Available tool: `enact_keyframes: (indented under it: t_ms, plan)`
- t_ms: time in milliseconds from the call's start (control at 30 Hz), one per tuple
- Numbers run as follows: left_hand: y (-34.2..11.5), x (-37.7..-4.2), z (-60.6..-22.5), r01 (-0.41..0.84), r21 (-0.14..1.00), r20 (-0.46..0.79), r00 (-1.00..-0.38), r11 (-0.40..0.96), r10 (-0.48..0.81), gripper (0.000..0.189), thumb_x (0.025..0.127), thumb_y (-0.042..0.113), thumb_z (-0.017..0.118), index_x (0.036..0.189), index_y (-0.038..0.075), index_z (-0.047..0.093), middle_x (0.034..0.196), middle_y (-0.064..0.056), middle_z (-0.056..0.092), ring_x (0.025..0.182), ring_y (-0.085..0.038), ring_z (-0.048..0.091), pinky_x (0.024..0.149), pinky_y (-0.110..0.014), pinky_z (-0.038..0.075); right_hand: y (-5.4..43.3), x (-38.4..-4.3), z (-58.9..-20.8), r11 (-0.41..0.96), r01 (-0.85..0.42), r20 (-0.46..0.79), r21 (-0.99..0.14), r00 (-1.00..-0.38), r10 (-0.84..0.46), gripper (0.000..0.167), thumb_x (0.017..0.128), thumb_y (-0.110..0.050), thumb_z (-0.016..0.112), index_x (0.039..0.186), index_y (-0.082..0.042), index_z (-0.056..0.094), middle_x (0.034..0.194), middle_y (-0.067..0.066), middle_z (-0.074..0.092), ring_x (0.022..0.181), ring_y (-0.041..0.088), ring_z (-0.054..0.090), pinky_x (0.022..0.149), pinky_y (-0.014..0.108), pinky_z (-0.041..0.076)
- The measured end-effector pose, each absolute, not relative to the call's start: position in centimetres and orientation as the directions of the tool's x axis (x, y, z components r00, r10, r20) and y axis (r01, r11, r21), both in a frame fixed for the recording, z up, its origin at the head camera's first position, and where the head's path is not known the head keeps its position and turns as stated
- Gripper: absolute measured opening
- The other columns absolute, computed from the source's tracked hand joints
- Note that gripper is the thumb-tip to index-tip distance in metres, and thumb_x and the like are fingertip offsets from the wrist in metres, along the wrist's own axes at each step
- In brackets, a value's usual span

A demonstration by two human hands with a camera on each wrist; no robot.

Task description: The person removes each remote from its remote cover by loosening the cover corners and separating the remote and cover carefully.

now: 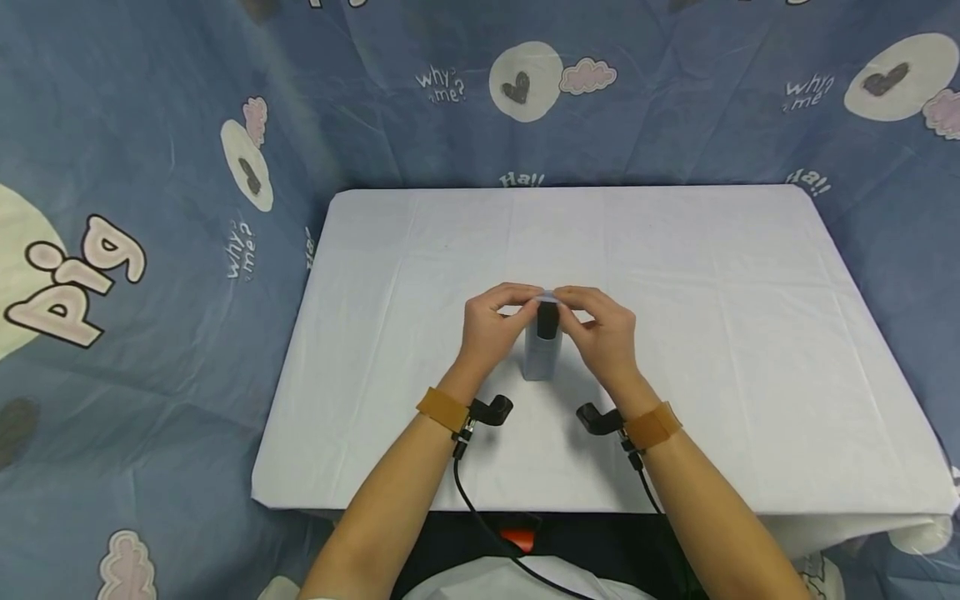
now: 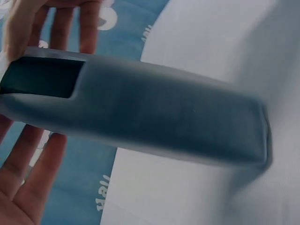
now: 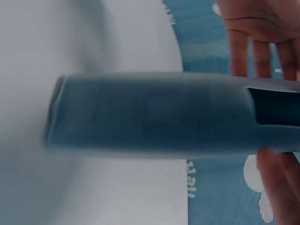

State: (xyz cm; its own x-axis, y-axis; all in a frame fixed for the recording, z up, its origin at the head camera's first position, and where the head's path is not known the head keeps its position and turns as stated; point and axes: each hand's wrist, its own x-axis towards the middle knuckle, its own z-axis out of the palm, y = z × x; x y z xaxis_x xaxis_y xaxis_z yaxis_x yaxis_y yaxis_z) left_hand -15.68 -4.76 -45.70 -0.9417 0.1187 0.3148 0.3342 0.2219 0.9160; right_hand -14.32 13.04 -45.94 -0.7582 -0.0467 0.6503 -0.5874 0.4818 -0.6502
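A long blue-grey, translucent-looking case (image 1: 541,358) with a dark rectangular window (image 1: 548,320) near its top stands between both hands, its lower end down at the white tabletop. At the top left edge, the left hand (image 1: 487,329) pinches the case between thumb and index finger. Opposite it, the right hand (image 1: 609,332) pinches the top right edge the same way. The left wrist view shows the smooth side of the case (image 2: 173,112), with the left hand's fingers (image 2: 40,176) spread beside it. In the right wrist view, the case (image 3: 154,115) looks slightly blurred.
A white cloth covers the table (image 1: 420,250). Printed blue fabric (image 1: 420,133) hangs behind it and along the sides. Each wrist wears a brown strap (image 1: 443,410) with a small black camera (image 1: 491,410), and cables (image 1: 468,500) run back toward the person's body.
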Motion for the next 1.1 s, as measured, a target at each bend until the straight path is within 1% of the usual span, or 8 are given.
enact_keyframes:
  t_ms: [100,167,300,367,433,600,733,1100]
  plan:
    - [-4.8,-15.7,-45.4,0.256,0.954,0.238,-0.963,0.154,0.130,0.015,0.093,0.022,0.073,0.104,0.014,0.080,0.105,-0.004,0.077,0.096,-0.014,0.071,0.079,-0.029,0.062,13.1,-14.1,-45.7,0.430,-0.545,0.592,-0.720,-0.805,-0.031,0.015,0.087,0.003,0.073,0.100,-0.002,0.078,0.101,0.015,0.076,0.085,0.029,0.074,0.059,0.012,0.056]
    - [-4.8,-15.7,-45.0,0.208,0.972,0.193,-0.971,0.104,0.144,0.015,0.093,0.019,0.073,0.103,0.010,0.079,0.104,-0.008,0.076,0.094,-0.017,0.073,0.079,-0.030,0.063,13.2,-13.9,-45.3,0.402,-0.515,0.552,-0.757,-0.833,-0.028,0.013,0.087,0.005,0.072,0.099,0.001,0.077,0.100,0.018,0.075,0.085,0.029,0.074,0.059,0.015,0.058]
    - [-4.8,-15.7,-44.4,0.120,0.989,0.107,-0.982,0.083,0.155,0.015,0.093,0.018,0.072,0.101,0.007,0.079,0.104,-0.012,0.075,0.091,-0.020,0.076,0.076,-0.031,0.063,13.4,-13.7,-44.7,0.347,-0.409,0.428,-0.844,-0.904,-0.025,0.011,0.091,0.001,0.069,0.100,0.002,0.076,0.098,0.019,0.074,0.086,0.008,0.071,0.059,0.027,0.061]
    - [-4.8,-15.7,-44.2,0.080,0.992,0.064,-0.986,0.100,0.151,0.015,0.093,0.019,0.072,0.100,0.007,0.079,0.105,-0.011,0.075,0.091,-0.018,0.075,0.076,-0.031,0.063,13.6,-13.6,-44.4,0.324,-0.340,0.350,-0.883,-0.936,-0.027,0.012,0.093,-0.005,0.069,0.101,0.001,0.076,0.099,0.018,0.074,0.087,-0.003,0.067,0.060,0.029,0.062]
    - [-4.9,-15.7,-44.0,0.036,0.995,0.021,-0.989,0.096,0.147,0.016,0.093,0.021,0.072,0.099,0.007,0.079,0.105,-0.010,0.075,0.091,-0.017,0.074,0.076,-0.031,0.063,13.8,-13.6,-44.2,0.307,-0.274,0.278,-0.911,-0.960,-0.033,0.015,0.095,-0.011,0.068,0.103,-0.001,0.076,0.102,0.017,0.074,0.088,-0.006,0.065,0.063,0.026,0.062]
    - [-4.9,-15.7,-43.7,-0.046,0.998,-0.052,-0.989,0.043,0.140,0.019,0.093,0.022,0.072,0.099,0.006,0.079,0.106,-0.010,0.074,0.092,-0.017,0.072,0.078,-0.034,0.063,14.1,-13.7,-43.8,0.241,-0.132,0.127,-0.961,-0.991,-0.034,0.025,0.097,-0.021,0.067,0.108,0.000,0.074,0.108,0.018,0.072,0.091,0.003,0.068,0.068,0.027,0.063]
    - [-4.7,-15.8,-43.7,-0.070,0.997,-0.072,-0.989,0.022,0.131,0.021,0.093,0.024,0.071,0.100,0.006,0.079,0.104,-0.011,0.075,0.094,-0.017,0.073,0.079,-0.036,0.063,14.1,-13.8,-43.5,0.197,-0.049,0.045,-0.979,-0.999,-0.024,0.027,0.098,-0.022,0.066,0.110,0.001,0.073,0.109,0.017,0.071,0.093,0.009,0.069,0.070,0.030,0.064]
    - [-5.0,-15.8,-43.8,-0.230,0.972,-0.222,-0.964,-0.039,0.147,0.023,0.092,0.024,0.072,0.104,0.004,0.077,0.106,-0.009,0.074,0.096,-0.019,0.073,0.087,-0.039,0.062,14.4,-14.1,-42.4,0.148,0.188,-0.200,-0.971,-0.977,-0.068,0.034,0.100,-0.024,0.063,0.120,0.003,0.067,0.114,0.008,0.065,0.104,0.017,0.063,0.080,0.035,0.063]
